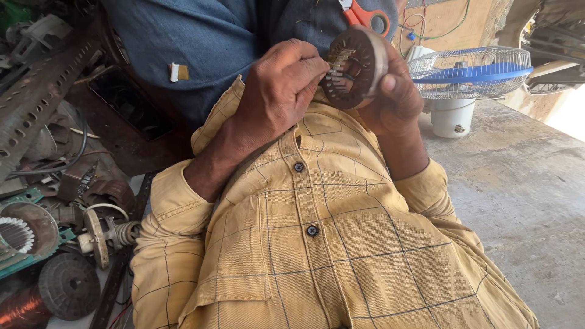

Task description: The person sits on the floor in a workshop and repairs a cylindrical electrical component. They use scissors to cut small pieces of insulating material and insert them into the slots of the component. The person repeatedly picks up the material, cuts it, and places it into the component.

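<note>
Right hand (396, 97) clamps the round metal motor core (356, 67) up at chest height just left of the blue fan (469, 73), left hand (283, 91) fingertips pinched on the paper strips in its slots; looks mid-insertion, next push needs careful alignment.

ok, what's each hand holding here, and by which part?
Right hand grips the round motor stator by its outer rim. Left hand holds nothing whole; its fingertips pinch at the paper strips in the stator's slots.
</note>
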